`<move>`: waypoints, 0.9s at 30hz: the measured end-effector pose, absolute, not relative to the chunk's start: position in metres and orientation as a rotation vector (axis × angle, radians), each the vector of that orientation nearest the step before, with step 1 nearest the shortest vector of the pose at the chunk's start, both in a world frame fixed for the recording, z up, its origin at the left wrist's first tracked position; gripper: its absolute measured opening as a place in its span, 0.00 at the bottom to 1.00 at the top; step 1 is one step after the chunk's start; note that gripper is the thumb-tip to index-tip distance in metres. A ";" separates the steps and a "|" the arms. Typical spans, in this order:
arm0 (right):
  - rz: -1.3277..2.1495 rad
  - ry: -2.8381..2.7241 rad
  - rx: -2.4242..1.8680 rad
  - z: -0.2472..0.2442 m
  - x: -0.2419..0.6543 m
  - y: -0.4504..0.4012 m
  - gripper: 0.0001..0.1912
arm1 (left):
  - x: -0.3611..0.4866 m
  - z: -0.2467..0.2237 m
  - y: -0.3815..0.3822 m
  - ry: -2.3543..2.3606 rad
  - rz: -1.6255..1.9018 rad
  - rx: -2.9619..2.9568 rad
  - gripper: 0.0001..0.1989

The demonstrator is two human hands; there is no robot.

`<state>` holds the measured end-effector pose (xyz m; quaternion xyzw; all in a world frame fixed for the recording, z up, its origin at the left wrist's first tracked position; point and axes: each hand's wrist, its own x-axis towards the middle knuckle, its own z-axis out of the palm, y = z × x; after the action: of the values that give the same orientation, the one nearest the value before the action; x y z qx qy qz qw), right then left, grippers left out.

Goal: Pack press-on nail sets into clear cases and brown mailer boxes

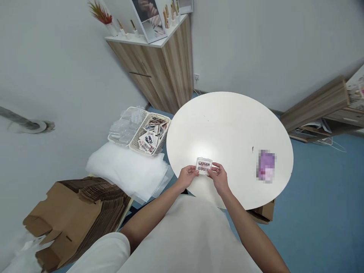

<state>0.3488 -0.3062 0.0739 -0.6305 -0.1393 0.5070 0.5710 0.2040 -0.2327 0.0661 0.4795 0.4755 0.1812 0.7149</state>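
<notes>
Clear case (203, 166): between the two hands, over the near edge part of the tabletop (233, 117), straight ahead of the torso. Clearance to the surface: can't tell from this angle.
Left hand (188, 176): grip closed on the case's lower left corner, thumb at the front, fingers curled alongside and partly hidden.
Right hand (220, 177): grip closed on the lower right corner, thumb on the front, fingers up along the right edge.
Nearer hand: neither, both touch the case, one per side.
Case axis: near square, so no long axis I'd commit to. Its two rows of small patterned pieces run crosswise, hand to hand.
Case tilt: top face toward the head camera; exact angle unclear.
Basket (164, 139): left of the tabletop, well apart from the left hand, which is the nearer one; holds printed cards (149, 139).
Clear plastic pieces (125, 127): just beyond the basket, further left.
Purple item (266, 165): right part of the tabletop, pixelated, nearer the right hand, untouched.
</notes>
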 end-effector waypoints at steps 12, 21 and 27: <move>1.240 -0.401 -1.630 0.049 0.279 -0.213 0.24 | 0.154 0.033 -0.165 1.299 0.504 1.145 0.23; 1.192 -0.527 -1.826 0.020 0.255 -0.140 0.29 | 0.143 0.008 -0.092 1.394 0.375 1.227 0.28; 1.141 -0.648 -1.850 0.018 0.255 -0.117 0.24 | 0.145 -0.009 -0.074 1.356 0.370 1.283 0.31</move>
<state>0.2552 -0.1167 0.0184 -0.7390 -0.2590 0.4559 0.4230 0.1447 -0.0744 -0.0088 0.5491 0.5802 0.1584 0.5803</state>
